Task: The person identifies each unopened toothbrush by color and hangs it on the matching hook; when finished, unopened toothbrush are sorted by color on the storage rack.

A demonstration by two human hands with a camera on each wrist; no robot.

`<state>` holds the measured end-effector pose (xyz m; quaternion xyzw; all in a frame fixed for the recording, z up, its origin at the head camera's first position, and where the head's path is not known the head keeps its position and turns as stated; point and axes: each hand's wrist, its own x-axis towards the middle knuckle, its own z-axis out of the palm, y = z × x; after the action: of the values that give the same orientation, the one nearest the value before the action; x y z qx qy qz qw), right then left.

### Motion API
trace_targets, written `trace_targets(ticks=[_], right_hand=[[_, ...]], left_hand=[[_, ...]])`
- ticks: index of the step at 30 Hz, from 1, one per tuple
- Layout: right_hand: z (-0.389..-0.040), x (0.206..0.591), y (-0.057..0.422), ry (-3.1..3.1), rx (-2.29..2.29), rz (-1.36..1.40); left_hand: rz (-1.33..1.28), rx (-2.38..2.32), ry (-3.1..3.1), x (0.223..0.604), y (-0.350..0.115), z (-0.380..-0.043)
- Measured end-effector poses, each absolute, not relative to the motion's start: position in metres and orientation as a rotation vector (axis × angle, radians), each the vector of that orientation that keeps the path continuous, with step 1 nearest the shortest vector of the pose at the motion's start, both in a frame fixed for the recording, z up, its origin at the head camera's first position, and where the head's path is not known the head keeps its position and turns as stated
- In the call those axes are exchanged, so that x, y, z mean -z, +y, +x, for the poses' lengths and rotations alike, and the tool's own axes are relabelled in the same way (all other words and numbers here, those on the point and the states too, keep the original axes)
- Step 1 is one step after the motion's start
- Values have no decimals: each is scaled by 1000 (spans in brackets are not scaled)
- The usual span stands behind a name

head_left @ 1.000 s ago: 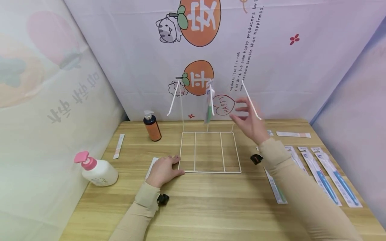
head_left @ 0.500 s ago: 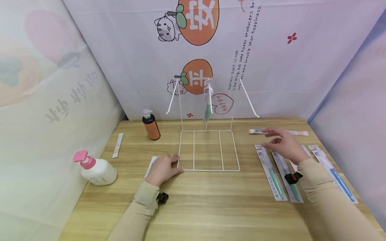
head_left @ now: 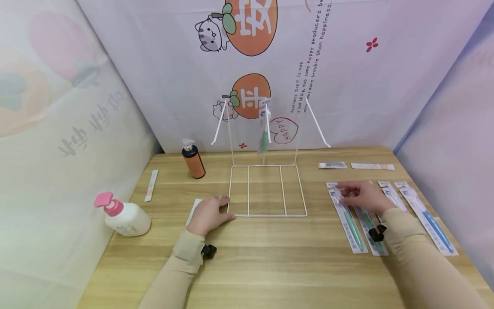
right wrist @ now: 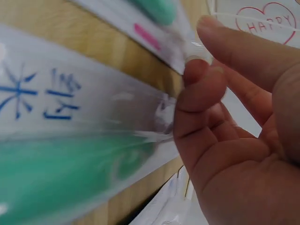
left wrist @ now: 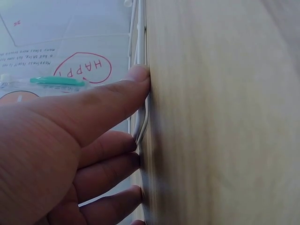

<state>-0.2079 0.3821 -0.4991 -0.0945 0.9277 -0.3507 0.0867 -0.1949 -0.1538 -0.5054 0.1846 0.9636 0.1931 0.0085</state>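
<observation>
My left hand (head_left: 208,215) rests at the near left corner of a white wire rack (head_left: 285,195), thumb on the front wire and fingers against the side. In the left wrist view the thumb (left wrist: 119,96) lies along the wire. A packaged green toothbrush (head_left: 264,139) hangs from the rack's middle hook. My right hand (head_left: 362,196) is over the upper ends of packaged toothbrushes on the table. Its thumb and fingertips are by the leftmost green toothbrush (head_left: 350,223), with a gap between them in the right wrist view. Another packaged green toothbrush (right wrist: 70,164) lies beneath the hand.
Packaged blue toothbrushes (head_left: 434,223) lie at the right. Behind them are a small tube (head_left: 332,165) and a flat strip packet (head_left: 372,166). A dark pump bottle (head_left: 194,163), a white pump bottle (head_left: 129,221) and another strip packet (head_left: 151,185) stand or lie left of the rack.
My right hand has moved from beside the rack's right hook down and right to the toothbrushes. The hanging toothbrush has shifted slightly. My left hand stays at the rack's corner.
</observation>
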Motion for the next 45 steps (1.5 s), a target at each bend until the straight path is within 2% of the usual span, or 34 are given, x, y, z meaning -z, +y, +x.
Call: trace_targets(ticks=[6, 18, 30, 38, 45], right_hand=[[-205, 510, 383, 2836, 968, -277], [-197, 508, 368, 2876, 905, -130], [-192, 503, 366, 2804, 1264, -193], [-190, 479, 346, 2754, 1409, -166], [-191, 447, 303, 2739, 1678, -275]], left_hand=[[570, -610, 3010, 508, -153, -193], [561, -585, 3009, 507, -155, -191], [567, -592, 3010, 510, -156, -194], [564, -601, 3015, 509, -156, -194], [578, -609, 3020, 509, -156, -195]])
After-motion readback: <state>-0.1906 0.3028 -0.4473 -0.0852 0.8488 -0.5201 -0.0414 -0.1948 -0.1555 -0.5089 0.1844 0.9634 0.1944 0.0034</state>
